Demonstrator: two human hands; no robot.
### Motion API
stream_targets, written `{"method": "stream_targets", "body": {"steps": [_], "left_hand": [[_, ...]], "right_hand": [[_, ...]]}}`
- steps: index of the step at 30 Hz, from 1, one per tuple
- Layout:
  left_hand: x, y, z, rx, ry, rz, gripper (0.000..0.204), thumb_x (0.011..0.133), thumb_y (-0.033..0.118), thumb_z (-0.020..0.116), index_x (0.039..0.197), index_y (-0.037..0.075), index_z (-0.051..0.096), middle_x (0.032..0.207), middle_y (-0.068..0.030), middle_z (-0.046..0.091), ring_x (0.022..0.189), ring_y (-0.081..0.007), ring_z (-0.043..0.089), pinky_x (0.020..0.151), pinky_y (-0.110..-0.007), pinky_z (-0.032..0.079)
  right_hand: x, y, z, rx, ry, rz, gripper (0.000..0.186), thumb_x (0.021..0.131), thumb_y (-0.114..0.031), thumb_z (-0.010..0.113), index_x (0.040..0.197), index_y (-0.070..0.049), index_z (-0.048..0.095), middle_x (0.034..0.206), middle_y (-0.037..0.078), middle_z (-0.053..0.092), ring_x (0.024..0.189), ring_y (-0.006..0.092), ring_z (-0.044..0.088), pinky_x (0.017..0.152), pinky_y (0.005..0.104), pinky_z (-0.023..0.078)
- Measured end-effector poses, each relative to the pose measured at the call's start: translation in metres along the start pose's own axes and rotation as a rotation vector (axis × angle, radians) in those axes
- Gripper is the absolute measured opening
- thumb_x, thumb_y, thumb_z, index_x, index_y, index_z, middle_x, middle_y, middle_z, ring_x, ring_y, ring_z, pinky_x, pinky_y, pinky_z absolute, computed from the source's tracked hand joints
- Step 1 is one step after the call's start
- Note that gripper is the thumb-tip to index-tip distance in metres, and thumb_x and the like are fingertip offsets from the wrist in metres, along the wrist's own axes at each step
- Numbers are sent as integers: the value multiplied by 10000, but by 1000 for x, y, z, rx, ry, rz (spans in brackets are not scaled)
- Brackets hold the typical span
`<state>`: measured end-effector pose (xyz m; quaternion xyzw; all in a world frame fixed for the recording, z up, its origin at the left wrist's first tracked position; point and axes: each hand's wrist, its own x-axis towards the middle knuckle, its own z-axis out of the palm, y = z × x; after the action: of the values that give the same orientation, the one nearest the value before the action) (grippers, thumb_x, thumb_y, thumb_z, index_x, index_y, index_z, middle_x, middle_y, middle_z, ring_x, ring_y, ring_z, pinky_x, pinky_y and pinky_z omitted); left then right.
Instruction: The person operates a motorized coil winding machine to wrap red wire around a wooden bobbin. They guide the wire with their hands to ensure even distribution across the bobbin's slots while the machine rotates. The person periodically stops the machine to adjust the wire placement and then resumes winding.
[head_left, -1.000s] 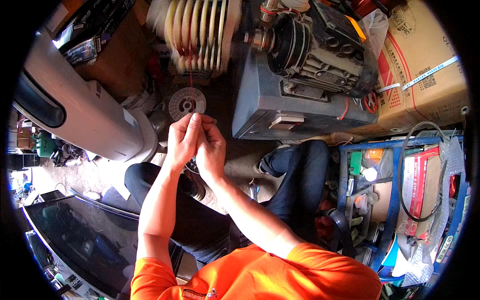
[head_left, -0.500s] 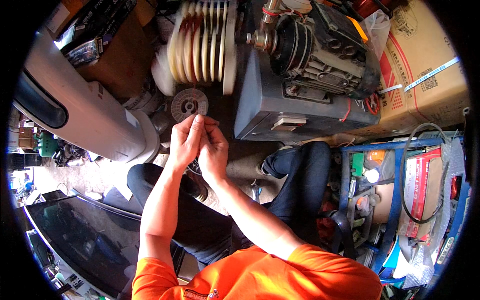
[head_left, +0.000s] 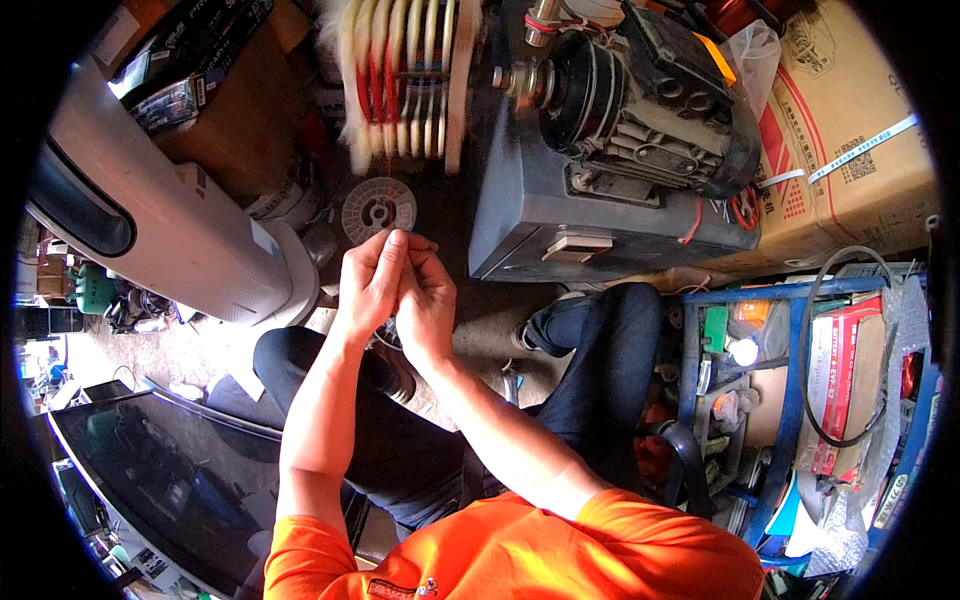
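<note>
My left hand [head_left: 372, 280] and my right hand [head_left: 425, 298] are pressed together in front of me, fingertips pinched on a thin red wire [head_left: 389, 170] that runs up to a stepped wooden winding form [head_left: 405, 75]. The form is blurred, with red wire in its grooves. It sits on the shaft of a dark electric motor [head_left: 640, 95] on a grey metal box [head_left: 590, 215]. A round wire spool [head_left: 378, 208] lies on the floor just beyond my fingers.
A white appliance casing [head_left: 150, 215] lies at left, with a dark glass panel [head_left: 150, 470] below it. Cardboard boxes [head_left: 840, 130] stand at right. A blue metal rack [head_left: 790, 400] with tools, boxes and a black belt is at lower right. My legs in dark trousers are folded below.
The view has shifted so the winding form and motor sit higher in the picture. My hands stay pinched together on the wire and have dropped slightly toward me.
</note>
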<state>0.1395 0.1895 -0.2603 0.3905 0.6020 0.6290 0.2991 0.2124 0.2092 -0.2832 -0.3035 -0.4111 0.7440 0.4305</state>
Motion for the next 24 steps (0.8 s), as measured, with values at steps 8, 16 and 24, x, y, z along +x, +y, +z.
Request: {"method": "stream_targets", "body": {"steps": [8,16,24], "left_hand": [[0,4,-1,0,15,1,339,984,213,431,921,-38,650,791,-73,669,735,-92,599,679,-243,487],[-2,5,-3,91,-51,-43,370,989,243,415,928,-30,657,832,-66,663,780,-100,584,729,-254,476],[-2,4,-7,14,-92,-158,348,976,279,456,941,7,669,709,-77,652,661,-90,578,614,-272,489]], "right_hand": [[0,2,-1,-1,-25,38,152,947,-139,529,967,-19,619,848,5,617,790,56,531,695,207,430],[-2,3,-4,-91,11,-36,171,959,-138,489,982,-10,600,886,5,603,798,68,527,698,210,430],[-8,6,-17,28,-82,55,138,941,-141,511,1025,-44,562,738,-69,472,588,2,367,489,173,274]]}}
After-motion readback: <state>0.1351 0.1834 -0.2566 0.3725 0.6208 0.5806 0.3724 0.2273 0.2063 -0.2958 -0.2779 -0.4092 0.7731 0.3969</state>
